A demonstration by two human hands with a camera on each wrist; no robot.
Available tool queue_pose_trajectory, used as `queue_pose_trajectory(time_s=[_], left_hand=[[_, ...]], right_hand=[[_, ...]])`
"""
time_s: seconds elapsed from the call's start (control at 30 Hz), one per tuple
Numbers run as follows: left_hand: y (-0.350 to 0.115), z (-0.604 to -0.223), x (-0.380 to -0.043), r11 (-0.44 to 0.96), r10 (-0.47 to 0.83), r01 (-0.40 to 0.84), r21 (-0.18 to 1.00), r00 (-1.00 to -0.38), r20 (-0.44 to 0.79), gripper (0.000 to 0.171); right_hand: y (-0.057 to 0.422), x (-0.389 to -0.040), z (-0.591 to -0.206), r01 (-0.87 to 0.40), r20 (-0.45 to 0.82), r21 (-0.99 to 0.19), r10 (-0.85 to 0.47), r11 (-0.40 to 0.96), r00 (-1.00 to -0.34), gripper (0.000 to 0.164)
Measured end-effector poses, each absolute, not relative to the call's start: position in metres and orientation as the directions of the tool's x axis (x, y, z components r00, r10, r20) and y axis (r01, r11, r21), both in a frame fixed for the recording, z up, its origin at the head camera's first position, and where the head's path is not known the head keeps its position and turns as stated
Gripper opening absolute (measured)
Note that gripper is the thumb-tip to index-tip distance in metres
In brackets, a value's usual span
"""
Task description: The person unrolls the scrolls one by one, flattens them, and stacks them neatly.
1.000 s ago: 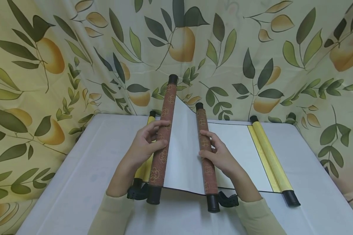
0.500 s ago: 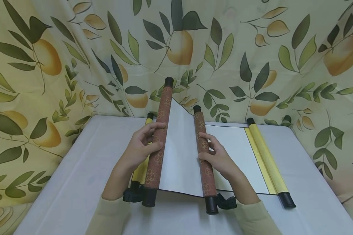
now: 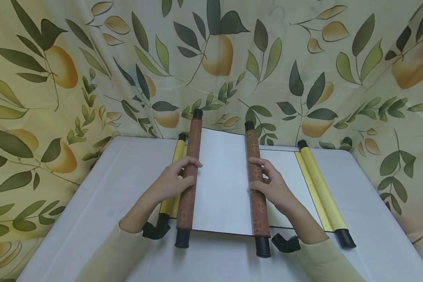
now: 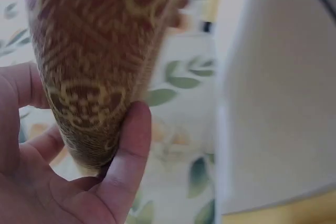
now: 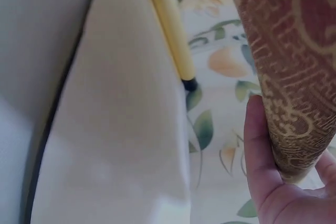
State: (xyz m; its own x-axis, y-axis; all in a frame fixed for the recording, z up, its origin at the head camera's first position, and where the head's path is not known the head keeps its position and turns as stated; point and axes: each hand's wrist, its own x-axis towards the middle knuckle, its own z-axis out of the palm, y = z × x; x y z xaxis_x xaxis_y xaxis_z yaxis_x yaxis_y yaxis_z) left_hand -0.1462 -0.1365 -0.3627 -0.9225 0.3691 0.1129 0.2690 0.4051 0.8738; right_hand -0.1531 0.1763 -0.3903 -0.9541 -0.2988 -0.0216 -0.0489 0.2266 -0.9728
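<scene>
A hanging scroll with red-brown, gold-patterned rollers and black end knobs is held partly unrolled, its white sheet [image 3: 223, 184] stretched between them. My left hand [image 3: 174, 179] grips the left roller [image 3: 186, 207] near its middle, thumb on the near face. On the right roller [image 3: 259, 213], my right hand [image 3: 274, 187] has a similar grip, thumb and fingers around it. Both wrist views show the patterned cloth close up, in the left wrist view as a roller [image 4: 94, 51] between thumb and fingers. Beneath lies a second scroll with yellow rollers, its white sheet [image 3: 285, 168] partly covered.
The yellow scroll's right roller [image 3: 322, 188] lies at the right of the white-covered table [image 3: 102, 196]; its left roller [image 3: 178, 150] shows behind my left hand. Black curved pieces [image 3: 285, 243] sit by both wrists. A curtain [image 3: 127, 58] printed with leaves and fruit hangs behind.
The red-brown rollers have moved farther apart, so more white sheet shows between them. The left roller's far end has come down, and the right roller has shifted right.
</scene>
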Motion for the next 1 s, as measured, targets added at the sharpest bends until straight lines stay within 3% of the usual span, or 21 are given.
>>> queue_pose_trajectory(time_s=[0.1, 0.23, 0.73, 1.0], left_hand=[[-0.137, -0.370, -0.148, 0.481, 0.376, 0.269, 0.835, -0.923, 0.080, 0.019], [-0.137, -0.373, -0.151, 0.492, 0.401, 0.284, 0.823, -0.913, 0.075, 0.030], [-0.141, -0.367, -0.149, 0.554, 0.459, 0.327, 0.766, -0.887, 0.048, 0.015], [-0.146, -0.368, -0.148, 0.524, 0.469, 0.330, 0.785, -0.881, 0.057, 0.020]], right_hand=[[0.179, -0.154, -0.389, -0.055, -0.029, -0.965, -0.315, 0.255, -0.949, 0.059], [0.183, -0.155, -0.389, -0.076, -0.036, -0.945, -0.333, 0.318, -0.942, 0.059], [0.194, -0.151, -0.384, -0.057, -0.085, -0.915, -0.328, 0.400, -0.941, 0.059], [0.196, -0.153, -0.389, -0.094, -0.078, -0.893, -0.357, 0.440, -0.931, 0.060]])
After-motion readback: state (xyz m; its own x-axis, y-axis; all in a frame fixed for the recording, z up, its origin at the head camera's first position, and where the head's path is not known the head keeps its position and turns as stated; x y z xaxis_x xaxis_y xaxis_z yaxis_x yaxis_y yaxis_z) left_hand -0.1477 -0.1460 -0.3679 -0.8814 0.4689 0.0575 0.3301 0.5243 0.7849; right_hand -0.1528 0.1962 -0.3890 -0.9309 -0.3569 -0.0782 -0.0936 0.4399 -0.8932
